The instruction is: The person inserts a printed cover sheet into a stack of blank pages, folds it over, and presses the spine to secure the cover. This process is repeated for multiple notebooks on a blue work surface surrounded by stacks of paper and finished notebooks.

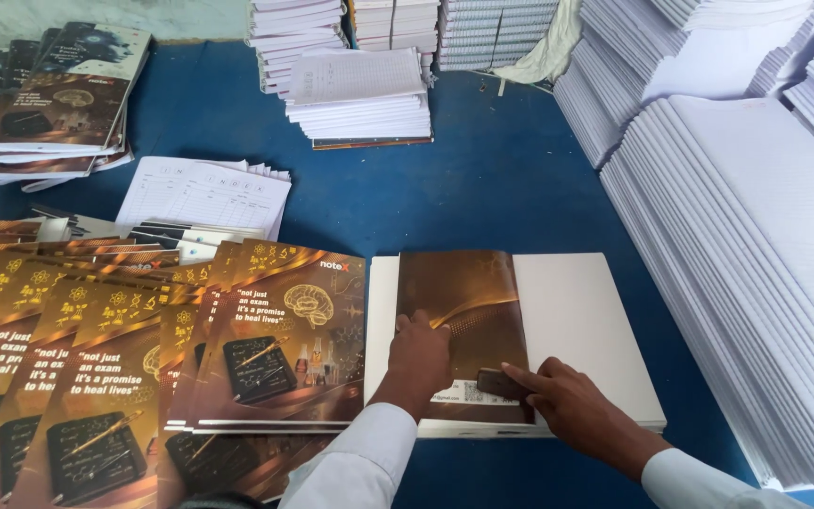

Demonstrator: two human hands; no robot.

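Hands met on the brown cover (463,302) — left hand (421,358) pressed flat, right hand (567,401) pinching a small block (501,382); its long axis ran toward twelve o'clock.

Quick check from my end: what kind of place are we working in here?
Most likely a notebook binding or print-finishing workshop. Tall stacks of white paper blocks line the blue table, printed brown covers lie fanned out, and the left hand and right hand press a cover onto a block.

head cam | looks steeply down, forward | close over blue table (482,188) | single view
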